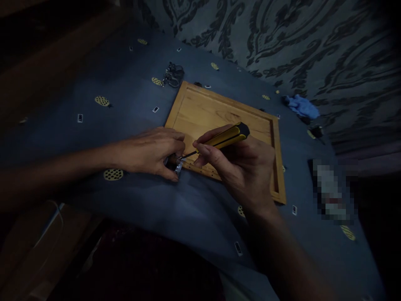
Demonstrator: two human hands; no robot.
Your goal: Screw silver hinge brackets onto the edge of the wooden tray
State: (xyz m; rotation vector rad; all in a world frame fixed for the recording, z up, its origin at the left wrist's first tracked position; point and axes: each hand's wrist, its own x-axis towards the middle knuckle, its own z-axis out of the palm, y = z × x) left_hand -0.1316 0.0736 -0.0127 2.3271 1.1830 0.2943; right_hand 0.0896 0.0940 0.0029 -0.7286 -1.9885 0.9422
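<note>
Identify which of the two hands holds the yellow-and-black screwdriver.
The right hand: it holds the screwdriver by its handle, while the left hand has a small metal piece between thumb and fingers.

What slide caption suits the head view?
Left hand gripping a metal fitting, right hand holding a screwdriver to it by a wooden panel.

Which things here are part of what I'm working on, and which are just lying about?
Seemingly part of the job:
Yellow screwdriver, in your right hand
Small metal piece, in your left hand
Framed wooden panel

Probably just lying about:
Dark clump, too dim to identify
Crumpled blue item
Blurred-out item on the right
</note>
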